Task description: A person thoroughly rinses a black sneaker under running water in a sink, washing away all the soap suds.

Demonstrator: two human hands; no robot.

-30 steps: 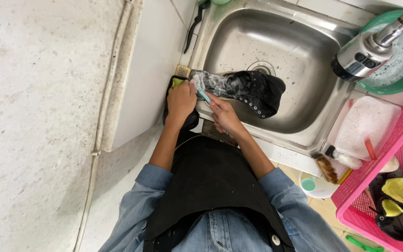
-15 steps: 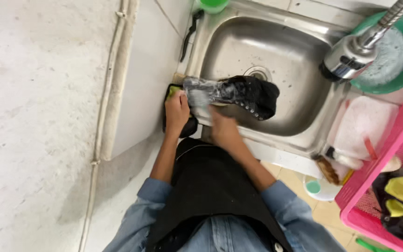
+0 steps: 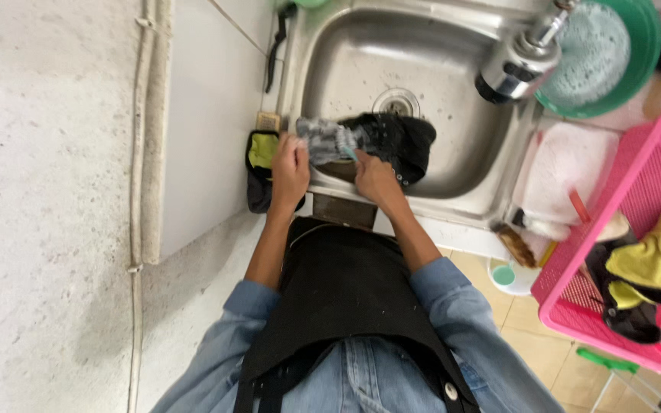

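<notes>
Black shoe [image 3: 380,141] lay on near rim of sink [image 3: 453,92], long axis left-right. I saw left hand [image 3: 291,170] clenched on its soapy end; right hand [image 3: 375,180] gripped brush [image 3: 352,154] mid-shoe, nearer to drain-side end.

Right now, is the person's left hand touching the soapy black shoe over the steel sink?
Touching: the head view shows the left hand gripping the soapy black shoe's foamy end.

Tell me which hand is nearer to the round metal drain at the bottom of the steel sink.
Right. The right hand grips the black shoe just below the round metal drain; the left hand holds the shoe's soapy end farther off, at the sink's left rim.
</notes>
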